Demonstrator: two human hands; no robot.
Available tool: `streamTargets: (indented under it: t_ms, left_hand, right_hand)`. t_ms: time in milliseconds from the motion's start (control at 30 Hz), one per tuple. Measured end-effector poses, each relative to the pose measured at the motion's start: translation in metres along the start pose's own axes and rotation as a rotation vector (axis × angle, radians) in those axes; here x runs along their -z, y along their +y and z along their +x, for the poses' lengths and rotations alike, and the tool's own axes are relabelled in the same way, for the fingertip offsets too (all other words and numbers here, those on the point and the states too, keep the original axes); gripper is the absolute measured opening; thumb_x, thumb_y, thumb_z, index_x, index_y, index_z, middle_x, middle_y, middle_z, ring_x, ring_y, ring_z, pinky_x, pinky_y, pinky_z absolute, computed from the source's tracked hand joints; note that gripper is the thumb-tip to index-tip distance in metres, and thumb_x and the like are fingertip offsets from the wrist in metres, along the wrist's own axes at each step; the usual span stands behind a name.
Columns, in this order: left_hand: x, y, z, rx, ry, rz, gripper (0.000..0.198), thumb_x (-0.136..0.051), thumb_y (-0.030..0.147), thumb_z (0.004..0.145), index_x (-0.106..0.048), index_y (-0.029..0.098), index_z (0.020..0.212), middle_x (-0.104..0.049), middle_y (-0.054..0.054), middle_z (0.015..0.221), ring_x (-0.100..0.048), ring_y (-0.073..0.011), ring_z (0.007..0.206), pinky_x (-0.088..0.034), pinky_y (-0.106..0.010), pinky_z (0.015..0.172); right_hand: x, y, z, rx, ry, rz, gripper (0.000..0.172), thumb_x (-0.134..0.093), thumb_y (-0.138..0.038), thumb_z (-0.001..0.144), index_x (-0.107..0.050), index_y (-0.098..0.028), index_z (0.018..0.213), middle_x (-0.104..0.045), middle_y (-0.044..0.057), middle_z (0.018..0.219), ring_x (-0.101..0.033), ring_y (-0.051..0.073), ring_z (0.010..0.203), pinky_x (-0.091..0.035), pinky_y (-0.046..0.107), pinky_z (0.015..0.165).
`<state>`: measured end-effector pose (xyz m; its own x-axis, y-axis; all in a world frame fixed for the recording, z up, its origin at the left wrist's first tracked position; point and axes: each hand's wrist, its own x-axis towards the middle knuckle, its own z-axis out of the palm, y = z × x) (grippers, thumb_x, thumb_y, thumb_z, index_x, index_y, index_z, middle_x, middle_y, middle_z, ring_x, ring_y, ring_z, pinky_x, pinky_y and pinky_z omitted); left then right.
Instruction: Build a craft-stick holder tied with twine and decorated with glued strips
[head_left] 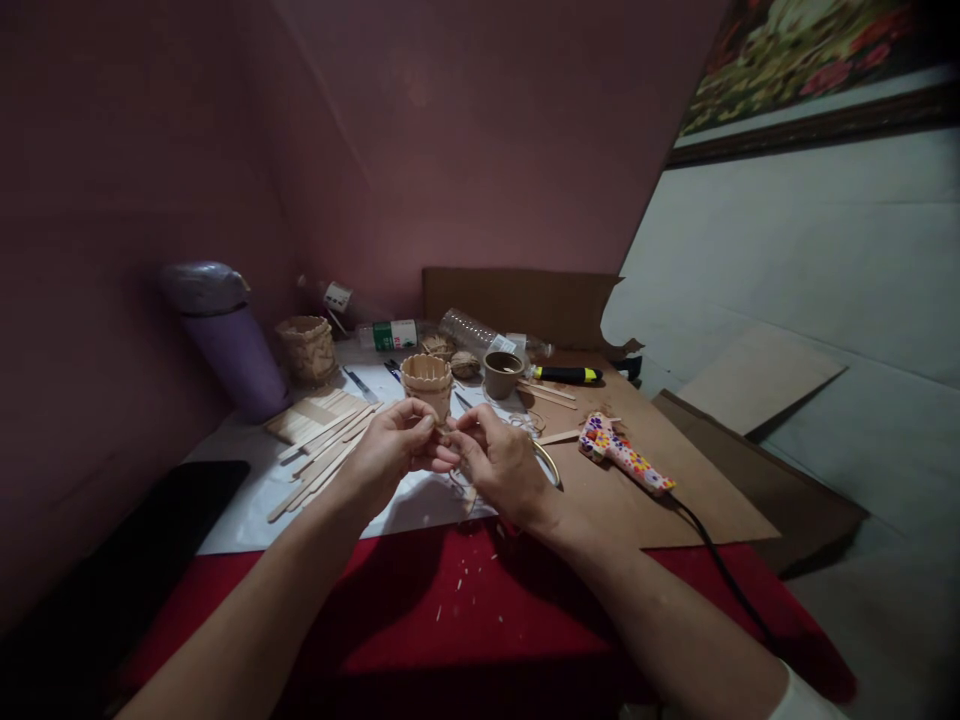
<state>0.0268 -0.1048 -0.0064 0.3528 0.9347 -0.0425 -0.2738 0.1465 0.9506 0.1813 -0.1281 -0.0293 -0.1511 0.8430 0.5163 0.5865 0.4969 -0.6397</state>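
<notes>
My left hand (401, 440) and my right hand (499, 462) meet above the front of the white sheet, fingertips pinched together. Between them is something small and pale that I cannot make out. Right behind my fingers stands a small wooden pot with a scalloped rim (426, 375), its lower part hidden by my hands. Left of my left hand, long flat craft sticks (330, 460) lie fanned out. A gold-rimmed round object (551, 465) shows partly from behind my right hand, near loose strands of twine (529, 425).
A flowered glue gun (622, 455) with a black cord lies on cardboard (675, 515) at right. Behind are a grey-brown pot (502, 378), twine balls (465, 364), plastic bottles (394, 335) and a yellow-black handled tool (566, 375). A purple bottle (236, 355) and second wooden pot (306, 350) stand left.
</notes>
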Motion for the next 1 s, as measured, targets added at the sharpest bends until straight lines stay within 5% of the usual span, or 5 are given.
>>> streamTargets:
  t_ms: [367,533,633,800,1000]
  left_hand:
    - [0.003,0.002,0.002,-0.029,-0.019,0.056,0.013,-0.063,0.015,0.072,-0.053,0.012,0.064,-0.057,-0.001,0.055,-0.051,-0.007,0.04,-0.036,-0.017,0.039]
    - [0.003,-0.001,0.002,-0.089,0.023,0.118,0.013,-0.065,0.019,0.072,-0.055,0.013,0.068,-0.055,0.001,0.053,-0.05,-0.0075,0.038,-0.034,-0.017,0.039]
    - [0.003,-0.002,0.002,-0.117,0.008,0.136,0.015,-0.067,0.023,0.073,-0.055,0.014,0.069,-0.056,0.001,0.053,-0.05,-0.0079,0.038,-0.035,-0.018,0.039]
    - [0.003,-0.004,0.003,-0.158,0.004,0.142,0.018,-0.071,0.027,0.07,-0.057,0.015,0.07,-0.056,0.002,0.051,-0.049,-0.0078,0.037,-0.034,-0.018,0.038]
    - [-0.001,-0.005,0.002,-0.226,0.011,0.208,0.018,-0.071,0.027,0.069,-0.058,0.015,0.069,-0.055,0.002,0.048,-0.047,-0.0081,0.038,-0.036,-0.02,0.039]
  right_hand:
    - [0.007,0.001,0.001,0.0,0.072,-0.231,0.007,-0.056,-0.021,0.083,-0.06,-0.021,0.078,-0.063,0.0,0.065,-0.056,0.014,0.059,-0.037,0.026,0.059]
    - [0.011,-0.004,0.001,0.129,0.132,-0.311,0.007,-0.062,-0.015,0.075,-0.062,-0.02,0.07,-0.058,0.008,0.094,-0.055,0.021,0.087,-0.042,0.033,0.074]
    - [0.01,-0.004,0.002,0.208,0.111,-0.153,0.015,-0.052,-0.004,0.073,-0.057,-0.018,0.069,-0.055,0.011,0.109,-0.052,0.022,0.102,-0.042,0.035,0.085]
    - [0.007,-0.005,0.004,0.029,-0.016,0.033,0.014,-0.045,-0.006,0.075,-0.052,-0.019,0.075,-0.059,0.0,0.072,-0.054,0.014,0.067,-0.041,0.025,0.064]
    - [0.004,-0.007,0.005,-0.184,-0.08,0.347,0.011,-0.049,-0.021,0.078,-0.058,-0.018,0.074,-0.053,-0.004,0.057,-0.044,0.009,0.051,-0.034,0.021,0.05]
